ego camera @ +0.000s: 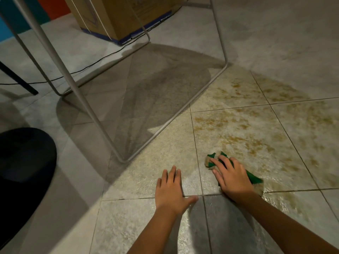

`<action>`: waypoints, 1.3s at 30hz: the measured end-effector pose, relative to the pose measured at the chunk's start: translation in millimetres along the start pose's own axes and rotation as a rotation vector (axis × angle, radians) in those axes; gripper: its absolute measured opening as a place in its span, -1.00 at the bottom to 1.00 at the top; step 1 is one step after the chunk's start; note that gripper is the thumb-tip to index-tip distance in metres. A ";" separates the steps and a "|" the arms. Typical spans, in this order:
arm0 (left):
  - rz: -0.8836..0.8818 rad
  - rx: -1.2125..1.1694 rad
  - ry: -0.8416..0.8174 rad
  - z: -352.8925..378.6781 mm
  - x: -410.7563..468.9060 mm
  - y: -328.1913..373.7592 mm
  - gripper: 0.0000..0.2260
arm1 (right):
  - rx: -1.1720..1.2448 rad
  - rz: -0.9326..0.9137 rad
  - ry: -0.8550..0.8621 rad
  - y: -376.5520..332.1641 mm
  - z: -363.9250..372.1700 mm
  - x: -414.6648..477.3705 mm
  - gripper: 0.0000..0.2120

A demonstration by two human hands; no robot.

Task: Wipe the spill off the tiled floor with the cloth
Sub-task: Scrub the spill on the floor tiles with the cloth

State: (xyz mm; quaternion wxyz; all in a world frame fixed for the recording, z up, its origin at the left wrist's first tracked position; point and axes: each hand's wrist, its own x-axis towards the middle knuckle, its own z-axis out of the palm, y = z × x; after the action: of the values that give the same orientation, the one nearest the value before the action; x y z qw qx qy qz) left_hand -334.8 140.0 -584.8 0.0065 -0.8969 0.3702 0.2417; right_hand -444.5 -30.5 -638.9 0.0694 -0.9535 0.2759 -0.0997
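Observation:
A brownish spill (256, 125) spreads in patches over the pale tiled floor (139, 220), mostly to the right and beyond my hands. A crumpled green and beige cloth (254, 177) lies on the wet tiles at the spill's near edge. My right hand (232, 176) presses flat on top of the cloth, fingers spread and pointing up-left. My left hand (169, 189) rests flat on the bare floor just left of it, holding nothing. The tiles around both hands shine wet.
A thin white metal frame (170, 123) stands on the floor left of and behind the spill. A cardboard box (117, 17) sits at the back, with a black cable (95, 63) running past it. A dark rounded object (23, 173) fills the left edge.

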 end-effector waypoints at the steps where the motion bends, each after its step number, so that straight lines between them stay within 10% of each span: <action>1: 0.009 0.004 0.006 -0.2 0.2 0.5 -0.14 | -0.003 0.014 -0.009 2.4 -1.2 -2.4 -0.35; 20: 0.172 0.057 -0.049 13.2 -18.9 43.0 -0.13 | -0.044 0.048 0.006 4.0 -14.1 -69.8 -0.56; 39: 0.175 0.049 -0.044 14.0 -13.4 48.3 -0.09 | -0.023 0.154 0.010 13.3 -22.8 -95.7 -0.35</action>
State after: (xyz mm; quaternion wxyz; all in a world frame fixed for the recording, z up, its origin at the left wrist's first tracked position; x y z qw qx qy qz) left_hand -381.2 116.4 -583.3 0.0155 -0.8552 0.4527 0.2520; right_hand -535.7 8.3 -633.8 0.0645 -0.9297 0.3499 -0.0956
